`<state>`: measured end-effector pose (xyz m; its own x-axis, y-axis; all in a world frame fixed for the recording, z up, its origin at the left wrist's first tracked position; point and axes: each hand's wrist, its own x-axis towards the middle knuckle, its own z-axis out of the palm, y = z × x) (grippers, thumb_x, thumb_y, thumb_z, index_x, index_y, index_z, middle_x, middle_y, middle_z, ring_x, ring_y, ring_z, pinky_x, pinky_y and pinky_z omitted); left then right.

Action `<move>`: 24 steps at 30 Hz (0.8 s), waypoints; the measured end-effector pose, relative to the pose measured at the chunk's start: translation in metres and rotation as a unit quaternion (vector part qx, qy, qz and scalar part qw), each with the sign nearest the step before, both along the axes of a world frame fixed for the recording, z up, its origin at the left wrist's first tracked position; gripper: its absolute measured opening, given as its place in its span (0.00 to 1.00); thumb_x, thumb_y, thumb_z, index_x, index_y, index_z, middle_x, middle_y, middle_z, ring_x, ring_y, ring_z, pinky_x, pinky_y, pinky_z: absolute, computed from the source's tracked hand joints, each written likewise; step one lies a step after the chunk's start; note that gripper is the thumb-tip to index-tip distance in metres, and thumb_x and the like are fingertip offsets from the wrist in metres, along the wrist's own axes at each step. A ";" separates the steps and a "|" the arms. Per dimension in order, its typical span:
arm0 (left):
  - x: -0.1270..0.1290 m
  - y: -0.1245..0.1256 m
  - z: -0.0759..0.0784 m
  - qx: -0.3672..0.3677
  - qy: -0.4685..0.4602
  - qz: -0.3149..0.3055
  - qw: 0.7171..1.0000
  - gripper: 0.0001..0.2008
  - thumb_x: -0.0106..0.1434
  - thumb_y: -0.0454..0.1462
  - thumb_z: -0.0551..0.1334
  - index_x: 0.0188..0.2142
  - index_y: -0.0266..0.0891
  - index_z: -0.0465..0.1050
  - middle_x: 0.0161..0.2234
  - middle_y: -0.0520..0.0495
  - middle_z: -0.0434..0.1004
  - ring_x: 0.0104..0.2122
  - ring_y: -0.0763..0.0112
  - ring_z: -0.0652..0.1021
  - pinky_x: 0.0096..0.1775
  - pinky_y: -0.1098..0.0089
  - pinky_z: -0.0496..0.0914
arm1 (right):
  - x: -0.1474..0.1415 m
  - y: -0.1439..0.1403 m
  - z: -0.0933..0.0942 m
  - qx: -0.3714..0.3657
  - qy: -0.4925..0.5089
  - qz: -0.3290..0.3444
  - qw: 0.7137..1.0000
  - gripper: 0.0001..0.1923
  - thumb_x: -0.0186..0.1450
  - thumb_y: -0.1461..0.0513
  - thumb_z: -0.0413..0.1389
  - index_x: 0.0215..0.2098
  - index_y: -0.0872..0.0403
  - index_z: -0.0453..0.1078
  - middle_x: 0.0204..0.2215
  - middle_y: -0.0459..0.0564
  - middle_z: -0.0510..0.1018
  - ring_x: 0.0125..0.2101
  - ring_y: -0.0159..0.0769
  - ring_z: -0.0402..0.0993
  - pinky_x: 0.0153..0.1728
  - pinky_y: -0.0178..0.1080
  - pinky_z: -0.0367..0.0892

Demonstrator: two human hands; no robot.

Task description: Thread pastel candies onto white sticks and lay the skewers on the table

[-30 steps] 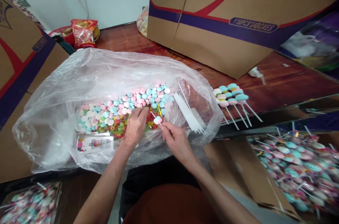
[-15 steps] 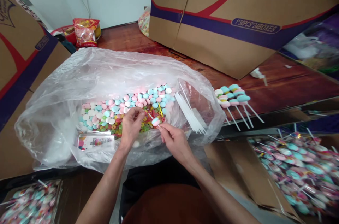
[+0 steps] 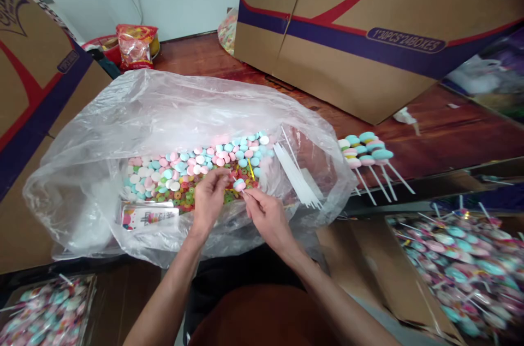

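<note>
My right hand [image 3: 268,214] pinches a white stick with a pink and blue candy [image 3: 239,184] threaded on it. At the stick's upper tip, the fingers of my left hand [image 3: 210,196] are pinched together; whatever they hold is too small to make out. Beneath both hands lie ring-shaped gummies [image 3: 188,191] in red, green and yellow. Behind these spreads a heap of pink, blue and white button-shaped candies [image 3: 199,160]. A large clear plastic bag [image 3: 164,100] surrounds the heaps. To the right inside it rests a bundle of white sticks [image 3: 295,177].
Several threaded candy sticks [image 3: 368,150] lie at the table's right edge. Cardboard boxes stand at the back [image 3: 339,57] and left [image 3: 24,117]. Open boxes of wrapped candy sticks sit low at right [image 3: 466,264] and left [image 3: 45,313]. A printed card pack [image 3: 149,217] lies in the bag.
My left hand has come closer to the stick's tip, its fingers now meeting it. The candy on the stick has turned slightly. The whole view has shifted a little.
</note>
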<state>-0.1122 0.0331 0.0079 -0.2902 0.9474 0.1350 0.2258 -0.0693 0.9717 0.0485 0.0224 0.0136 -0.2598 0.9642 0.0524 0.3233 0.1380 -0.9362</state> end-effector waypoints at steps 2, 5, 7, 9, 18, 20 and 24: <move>-0.001 0.001 -0.002 -0.023 -0.078 0.019 0.997 0.09 0.64 0.39 0.62 0.43 0.40 0.76 0.42 0.44 0.81 0.41 0.66 0.80 0.43 0.67 0.73 | 0.000 0.000 0.001 0.001 0.011 0.005 1.000 0.16 0.71 0.56 0.49 0.32 0.55 0.73 0.18 0.41 0.65 0.20 0.30 0.60 0.25 0.33 0.56; -0.001 0.000 0.001 -0.042 -0.160 0.022 0.986 0.12 0.62 0.39 0.64 0.45 0.41 0.73 0.46 0.42 0.81 0.45 0.64 0.81 0.46 0.66 0.72 | 0.001 -0.001 0.004 0.001 0.008 0.027 1.000 0.17 0.71 0.56 0.49 0.30 0.55 0.72 0.18 0.41 0.65 0.20 0.29 0.60 0.26 0.33 0.56; 0.001 -0.002 0.006 -0.056 -0.199 0.003 0.978 0.14 0.63 0.40 0.64 0.48 0.41 0.71 0.48 0.41 0.80 0.46 0.62 0.81 0.48 0.64 0.73 | 0.002 -0.001 0.005 0.003 0.001 0.038 0.999 0.18 0.71 0.56 0.48 0.28 0.55 0.71 0.17 0.41 0.65 0.20 0.29 0.61 0.26 0.33 0.56; 0.003 -0.005 0.011 -0.061 -0.213 -0.016 0.975 0.14 0.65 0.41 0.62 0.49 0.41 0.70 0.50 0.39 0.79 0.48 0.60 0.81 0.50 0.62 0.72 | 0.002 -0.001 0.007 0.008 -0.006 0.044 0.999 0.18 0.71 0.57 0.48 0.27 0.54 0.70 0.17 0.41 0.65 0.20 0.29 0.61 0.26 0.33 0.56; 0.001 -0.007 0.012 -0.037 -0.171 -0.017 0.984 0.18 0.63 0.43 0.64 0.50 0.41 0.67 0.47 0.39 0.81 0.48 0.58 0.81 0.48 0.61 0.74 | 0.000 -0.001 0.005 0.017 -0.044 0.049 0.998 0.15 0.71 0.58 0.48 0.30 0.53 0.71 0.17 0.41 0.66 0.20 0.30 0.61 0.26 0.33 0.56; -0.001 -0.007 0.012 -0.053 -0.200 -0.013 0.978 0.22 0.60 0.44 0.68 0.50 0.41 0.66 0.46 0.38 0.82 0.46 0.58 0.82 0.42 0.63 0.75 | 0.000 -0.002 0.004 0.022 -0.036 0.044 0.998 0.15 0.71 0.58 0.48 0.29 0.53 0.70 0.17 0.41 0.66 0.20 0.30 0.61 0.25 0.33 0.56; 0.003 -0.011 0.013 -0.094 -0.260 0.001 0.961 0.27 0.56 0.46 0.70 0.51 0.40 0.64 0.42 0.39 0.83 0.43 0.58 0.83 0.37 0.67 0.74 | -0.003 -0.003 0.002 0.046 -0.012 0.046 0.998 0.15 0.71 0.59 0.47 0.26 0.52 0.64 0.18 0.41 0.65 0.20 0.30 0.62 0.25 0.33 0.57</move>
